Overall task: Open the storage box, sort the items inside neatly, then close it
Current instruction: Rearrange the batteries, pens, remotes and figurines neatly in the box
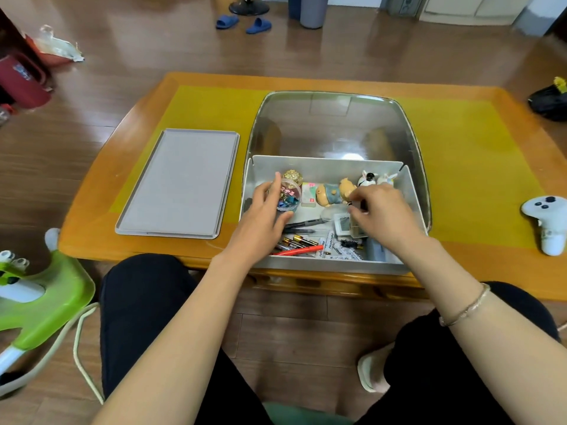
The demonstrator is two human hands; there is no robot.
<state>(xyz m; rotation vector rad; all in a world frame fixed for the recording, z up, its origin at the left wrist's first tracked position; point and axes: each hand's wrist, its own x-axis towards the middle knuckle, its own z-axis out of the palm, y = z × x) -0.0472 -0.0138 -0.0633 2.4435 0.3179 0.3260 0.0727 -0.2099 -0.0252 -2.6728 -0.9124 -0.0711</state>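
The grey storage box (pixel 329 264) stands open at the table's near edge, and its lid (pixel 181 182) lies flat to the left. Inside the box are a clear jar of coloured binder clips (pixel 290 196), a gold ornament (pixel 293 176), a bear figurine (pixel 333 193), small animal figures (pixel 369 178), pens and batteries (pixel 303 242). My left hand (pixel 265 210) wraps around the clip jar. My right hand (pixel 380 207) pinches a small dark object (pixel 357 205) above the right side of the box; what the object is I cannot tell.
A clear domed cover (pixel 334 124) stands behind the box on the yellow mat (pixel 460 148). A white game controller (pixel 547 222) lies at the table's right end. A green stool (pixel 40 299) stands to the left of my knees. Blue slippers (pixel 244 23) lie on the far floor.
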